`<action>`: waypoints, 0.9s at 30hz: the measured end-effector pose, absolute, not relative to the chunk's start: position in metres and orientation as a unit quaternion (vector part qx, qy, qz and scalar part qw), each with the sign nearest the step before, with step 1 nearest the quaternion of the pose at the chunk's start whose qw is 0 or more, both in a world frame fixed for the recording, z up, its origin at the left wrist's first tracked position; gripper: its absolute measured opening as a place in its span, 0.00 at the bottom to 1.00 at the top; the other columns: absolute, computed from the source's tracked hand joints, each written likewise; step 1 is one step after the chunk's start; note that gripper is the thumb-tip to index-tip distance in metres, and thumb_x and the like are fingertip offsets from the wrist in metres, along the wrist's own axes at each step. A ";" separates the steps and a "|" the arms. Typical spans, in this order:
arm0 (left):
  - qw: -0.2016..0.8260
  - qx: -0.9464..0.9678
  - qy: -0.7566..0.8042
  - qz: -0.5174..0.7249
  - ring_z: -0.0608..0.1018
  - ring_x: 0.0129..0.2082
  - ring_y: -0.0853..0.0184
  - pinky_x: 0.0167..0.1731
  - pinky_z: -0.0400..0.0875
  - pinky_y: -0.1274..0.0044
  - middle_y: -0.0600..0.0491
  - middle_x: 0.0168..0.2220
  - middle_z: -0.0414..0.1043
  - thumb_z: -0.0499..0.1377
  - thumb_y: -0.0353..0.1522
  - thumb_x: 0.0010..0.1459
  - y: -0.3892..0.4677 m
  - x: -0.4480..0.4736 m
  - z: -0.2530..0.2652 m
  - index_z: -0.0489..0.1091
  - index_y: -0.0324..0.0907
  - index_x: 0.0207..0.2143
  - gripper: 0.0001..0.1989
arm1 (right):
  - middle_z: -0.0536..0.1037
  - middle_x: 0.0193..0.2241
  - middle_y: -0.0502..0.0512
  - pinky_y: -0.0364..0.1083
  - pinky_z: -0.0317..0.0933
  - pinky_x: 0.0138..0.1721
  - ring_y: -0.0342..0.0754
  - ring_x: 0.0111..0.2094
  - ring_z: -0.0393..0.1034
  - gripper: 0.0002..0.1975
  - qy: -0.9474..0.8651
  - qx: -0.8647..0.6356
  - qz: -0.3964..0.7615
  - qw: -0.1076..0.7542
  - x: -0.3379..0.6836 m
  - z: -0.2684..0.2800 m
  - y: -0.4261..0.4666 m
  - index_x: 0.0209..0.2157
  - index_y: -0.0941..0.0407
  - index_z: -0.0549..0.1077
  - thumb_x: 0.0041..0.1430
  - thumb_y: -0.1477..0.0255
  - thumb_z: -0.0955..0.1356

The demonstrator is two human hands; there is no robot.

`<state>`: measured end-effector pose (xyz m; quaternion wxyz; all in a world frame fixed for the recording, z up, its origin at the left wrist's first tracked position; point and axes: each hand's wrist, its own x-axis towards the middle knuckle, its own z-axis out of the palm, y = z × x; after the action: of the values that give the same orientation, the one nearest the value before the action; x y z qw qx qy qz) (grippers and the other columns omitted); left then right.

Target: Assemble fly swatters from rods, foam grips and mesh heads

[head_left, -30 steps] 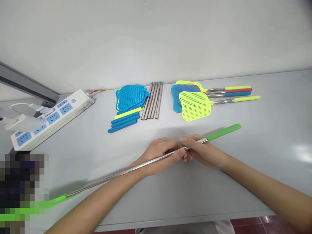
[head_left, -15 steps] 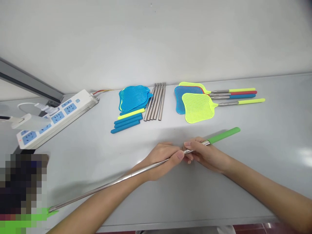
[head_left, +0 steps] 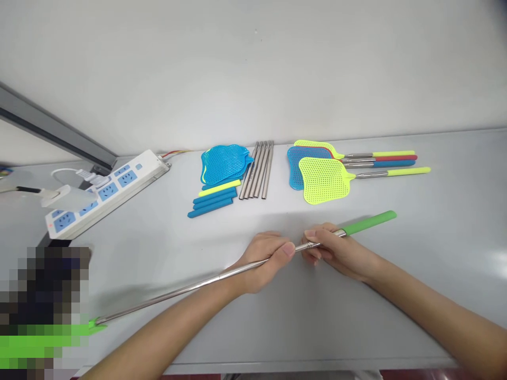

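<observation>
A fly swatter (head_left: 158, 299) with a long drawn-out telescopic metal rod lies slantwise across both hands. My left hand (head_left: 271, 270) is closed around the rod near its middle, thumb along the top. My right hand (head_left: 340, 256) grips the thick metal end just below the green handle grip (head_left: 372, 224). A short stretch of bare rod shows between the hands. The swatter's green head, at the lower left, is mostly hidden by pixelation.
Finished swatters (head_left: 327, 181) lie at the back right. Further left are several metal rods (head_left: 259, 174), blue swatter heads (head_left: 224, 162) and loose blue and yellow grips (head_left: 214, 203). A power strip (head_left: 114, 192) with plugs stands left, near a pixelated dark object (head_left: 51, 285).
My hands have drawn slightly apart, with more rod bare between them. The swatter's head end sits a little higher in view. The whole view has shifted slightly.
</observation>
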<state>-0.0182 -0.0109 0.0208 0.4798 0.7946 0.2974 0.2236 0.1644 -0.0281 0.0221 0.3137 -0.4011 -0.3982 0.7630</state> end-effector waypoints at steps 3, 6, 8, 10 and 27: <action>0.487 0.783 0.306 0.237 0.59 0.18 0.73 0.24 0.57 0.78 0.57 0.13 0.54 0.39 0.37 0.62 -0.012 -0.019 0.019 0.50 0.41 0.15 0.22 | 0.55 0.12 0.47 0.45 0.49 0.27 0.43 0.20 0.56 0.20 -0.393 -0.407 0.760 0.320 0.166 0.023 -0.028 0.12 0.56 0.61 0.55 0.67 0.61; 0.487 0.777 0.305 0.256 0.58 0.17 0.73 0.23 0.56 0.77 0.57 0.13 0.53 0.40 0.37 0.61 -0.012 -0.019 0.018 0.50 0.41 0.15 0.22 | 0.55 0.11 0.47 0.45 0.49 0.26 0.42 0.19 0.56 0.20 -0.390 -0.404 0.761 0.325 0.168 0.022 -0.027 0.12 0.57 0.61 0.55 0.67 0.62; 0.486 0.772 0.305 0.273 0.58 0.17 0.73 0.22 0.55 0.77 0.57 0.13 0.52 0.40 0.37 0.61 -0.013 -0.018 0.018 0.50 0.40 0.15 0.22 | 0.55 0.11 0.46 0.45 0.49 0.27 0.42 0.19 0.56 0.19 -0.392 -0.401 0.761 0.327 0.168 0.022 -0.027 0.12 0.57 0.61 0.55 0.68 0.62; 0.488 0.764 0.311 0.286 0.57 0.17 0.74 0.21 0.54 0.77 0.57 0.13 0.51 0.41 0.37 0.61 -0.013 -0.017 0.019 0.50 0.40 0.14 0.23 | 0.55 0.11 0.46 0.45 0.49 0.26 0.42 0.19 0.56 0.19 -0.395 -0.400 0.759 0.329 0.168 0.021 -0.027 0.12 0.57 0.61 0.55 0.68 0.62; 0.575 0.645 0.367 0.343 0.56 0.15 0.75 0.16 0.49 0.78 0.59 0.12 0.48 0.45 0.40 0.59 -0.017 -0.020 0.011 0.50 0.40 0.13 0.24 | 0.50 0.11 0.46 0.44 0.47 0.24 0.42 0.19 0.55 0.20 -0.415 -0.411 0.723 0.369 0.181 0.024 -0.016 0.10 0.57 0.62 0.54 0.71 0.62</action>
<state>-0.0200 -0.0166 0.0111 0.5753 0.6454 0.3669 0.3434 0.1805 -0.0165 0.0244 0.3695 -0.4111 -0.4152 0.7226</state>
